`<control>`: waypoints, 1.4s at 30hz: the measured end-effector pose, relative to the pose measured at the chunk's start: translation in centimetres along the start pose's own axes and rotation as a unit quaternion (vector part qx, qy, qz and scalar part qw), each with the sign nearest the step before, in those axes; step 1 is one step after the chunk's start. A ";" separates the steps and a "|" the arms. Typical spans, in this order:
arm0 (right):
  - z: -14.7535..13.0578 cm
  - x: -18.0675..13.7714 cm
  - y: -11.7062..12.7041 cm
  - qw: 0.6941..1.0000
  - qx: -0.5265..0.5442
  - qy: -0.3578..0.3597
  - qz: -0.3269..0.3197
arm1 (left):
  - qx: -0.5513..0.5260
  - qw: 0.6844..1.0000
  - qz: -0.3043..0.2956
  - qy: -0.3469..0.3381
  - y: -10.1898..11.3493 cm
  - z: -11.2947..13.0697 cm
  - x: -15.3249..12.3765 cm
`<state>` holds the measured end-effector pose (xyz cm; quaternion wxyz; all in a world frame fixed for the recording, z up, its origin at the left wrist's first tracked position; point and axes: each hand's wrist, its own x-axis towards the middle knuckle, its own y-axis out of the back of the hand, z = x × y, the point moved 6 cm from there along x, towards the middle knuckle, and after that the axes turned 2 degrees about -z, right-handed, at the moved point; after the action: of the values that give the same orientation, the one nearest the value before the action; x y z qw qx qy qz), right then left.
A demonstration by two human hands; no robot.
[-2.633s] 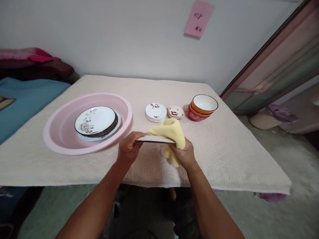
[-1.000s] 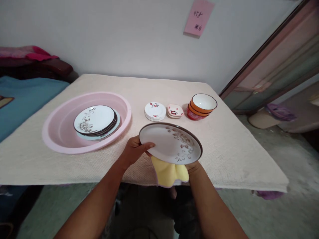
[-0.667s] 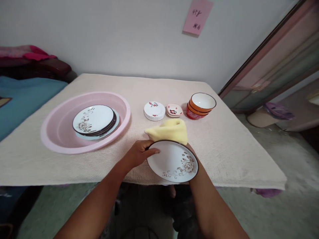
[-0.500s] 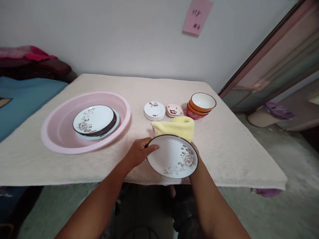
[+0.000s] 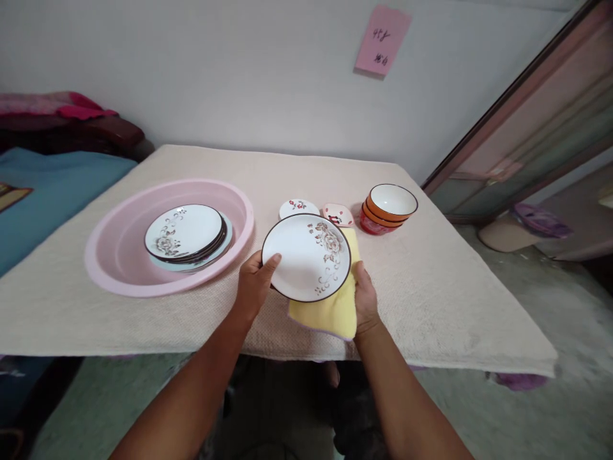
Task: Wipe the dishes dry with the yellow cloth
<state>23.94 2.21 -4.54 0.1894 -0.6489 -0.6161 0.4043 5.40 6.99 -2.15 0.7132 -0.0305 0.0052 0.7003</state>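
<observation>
A white plate (image 5: 299, 262) with a dark rim and a brown flower pattern is tilted towards me above the table's front part. My left hand (image 5: 253, 284) grips its left rim, thumb on the upper face and the other fingers underneath. Behind and below the plate hangs a yellow cloth (image 5: 330, 316). My right hand (image 5: 366, 299) is closed on this cloth at the plate's right edge, its fingertips partly hidden. Similar flowered plates (image 5: 186, 230) lie stacked in a pink basin (image 5: 98, 271) on the left.
Beyond the held plate are small white flowered plates (image 5: 292, 207) and square pink-patterned dishes (image 5: 343, 214), both partly covered. Stacked orange and red bowls (image 5: 395, 199) stand to their right. A cream cloth covers the table (image 5: 445, 306). A pink note (image 5: 382, 41) hangs on the wall.
The plate has moved up and left and turned in my hands. The yellow cloth, before lying beyond the plate, is now behind and under it in my right hand.
</observation>
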 end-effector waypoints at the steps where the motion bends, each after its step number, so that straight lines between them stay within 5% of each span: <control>1: 0.4 -0.1 -0.4 1.000 -0.004 -0.006 -0.014 | -0.010 1.000 -0.003 0.008 -0.1 -0.2 0.1; 6: 2.0 -1.1 -2.2 0.994 -0.069 -0.047 -0.071 | -0.002 0.999 -0.032 0.006 -0.2 -0.3 0.1; 20: 0.7 0.8 -0.5 0.992 -0.079 0.064 0.070 | 0.004 0.969 -0.172 0.177 -1.1 -0.7 -0.7; 32: -2.1 0.9 3.1 0.927 -0.248 0.152 0.235 | 0.093 0.988 -0.098 0.081 -1.2 -0.3 -0.2; 42: -3.9 -0.5 4.2 0.929 -0.253 0.135 0.233 | 0.089 0.989 -0.087 0.085 -2.9 -0.5 -0.6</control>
<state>29.67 1.98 -5.20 0.0011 -0.8489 -0.4982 0.1765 8.35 6.37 -2.52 0.7684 -0.0268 0.1254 0.6271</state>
